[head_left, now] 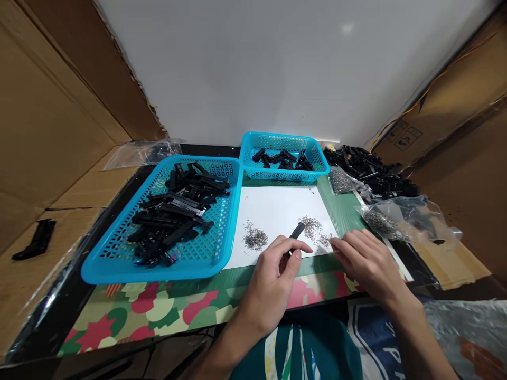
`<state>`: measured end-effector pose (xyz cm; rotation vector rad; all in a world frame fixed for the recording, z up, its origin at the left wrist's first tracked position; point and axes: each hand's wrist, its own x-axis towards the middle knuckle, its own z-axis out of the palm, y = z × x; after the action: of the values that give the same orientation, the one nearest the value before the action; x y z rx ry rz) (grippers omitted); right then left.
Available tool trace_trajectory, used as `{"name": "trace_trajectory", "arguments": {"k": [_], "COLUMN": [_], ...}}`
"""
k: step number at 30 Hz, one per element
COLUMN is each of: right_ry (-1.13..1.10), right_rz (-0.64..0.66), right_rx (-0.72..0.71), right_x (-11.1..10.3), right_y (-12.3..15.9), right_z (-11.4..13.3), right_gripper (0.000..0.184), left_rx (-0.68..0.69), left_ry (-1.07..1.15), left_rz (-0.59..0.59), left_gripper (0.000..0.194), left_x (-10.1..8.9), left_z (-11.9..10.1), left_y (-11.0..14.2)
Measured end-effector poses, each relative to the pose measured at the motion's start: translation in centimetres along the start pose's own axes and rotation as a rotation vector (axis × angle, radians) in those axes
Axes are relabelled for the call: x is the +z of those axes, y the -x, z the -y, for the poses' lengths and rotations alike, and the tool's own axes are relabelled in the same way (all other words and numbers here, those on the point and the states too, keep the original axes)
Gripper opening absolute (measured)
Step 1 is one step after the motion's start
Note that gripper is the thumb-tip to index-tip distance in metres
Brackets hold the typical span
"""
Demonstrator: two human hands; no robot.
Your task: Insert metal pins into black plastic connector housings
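My left hand (279, 266) is closed around a slim black plastic part (298, 230), its far end sticking out past the fingers. To its right, my right hand (362, 258) rests low over the paper's edge with fingers bent together; whatever they may pinch is too small to make out. Close to those fingertips lies a little heap of small wire springs (325, 240). A larger heap of wire springs (310, 226) sits just beyond the black part, and another spring pile (255, 238) lies left of my left hand. All three rest on a white sheet (277, 203).
A large blue basket (233, 232) of black plastic parts stands at left, a smaller blue basket (285, 174) behind. Black parts (368, 169) are heaped at back right, beside bagged springs (340, 181) and another bag (382, 221). Cardboard walls (463, 142) flank the table. One black piece (39, 238) lies far left.
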<state>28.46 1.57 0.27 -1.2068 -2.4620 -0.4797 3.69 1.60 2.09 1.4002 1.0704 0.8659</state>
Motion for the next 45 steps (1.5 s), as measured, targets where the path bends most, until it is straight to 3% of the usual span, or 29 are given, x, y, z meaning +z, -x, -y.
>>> {"name": "trace_trajectory", "arguments": {"k": [2,6,10,18,23,28,32,37,39,41,45], "right_ry": [-0.051,-0.219,-0.3,-0.39,-0.548,-0.776,-0.933,-1.12,-1.162,-1.182,-1.088], "right_rz": [-0.104,-0.24,-0.242,-0.233,-0.294,-0.313,-0.26,-0.324,-0.253,-0.102,0.184], "right_rx": [-0.038,-0.064,-0.082,-0.039,0.186,0.512,0.679,0.889,0.897,0.859,0.773], "right_x": [-0.3,-1.0,-1.3,-0.8,0.4,1.6,1.7,1.5,1.3,0.8,-0.4], "right_y": [0.1,-0.2,-1.3,-2.4,-3.3,-3.6,-4.0,-4.5,-4.4,-4.2,-4.0], "right_z": [0.9,3.1,4.2,4.3,5.3,6.7,7.7,8.0,7.3,6.2,3.7], "right_gripper": [0.021,0.038,0.041,0.032,0.022,0.01,0.016,0.02,0.024,0.026,0.029], "left_rx": [-0.003,0.038,0.054,0.059,0.043,0.09,0.121,0.148,0.165,0.181,0.207], "left_ry": [-0.009,-0.001,0.035,0.071,0.079,0.064,-0.017,-0.089,-0.165,-0.259,-0.447], "left_rz": [-0.001,0.013,0.046,-0.001,-0.061,-0.092,-0.135,-0.158,-0.175,-0.209,-0.228], "left_gripper": [0.032,0.036,0.038,0.027,0.025,0.022,0.023,0.034,0.03,0.022,0.045], "left_x": [0.2,0.3,0.3,0.2,0.1,-0.2,-0.2,-0.2,-0.3,-0.6,-1.4], "left_z": [-0.1,-0.1,0.2,0.4,0.4,1.0,1.0,1.0,1.4,2.1,3.4], "left_y": [-0.3,-0.6,-0.7,-0.9,-0.9,-0.8,-0.7,-0.2,0.1,0.4,1.0]}}
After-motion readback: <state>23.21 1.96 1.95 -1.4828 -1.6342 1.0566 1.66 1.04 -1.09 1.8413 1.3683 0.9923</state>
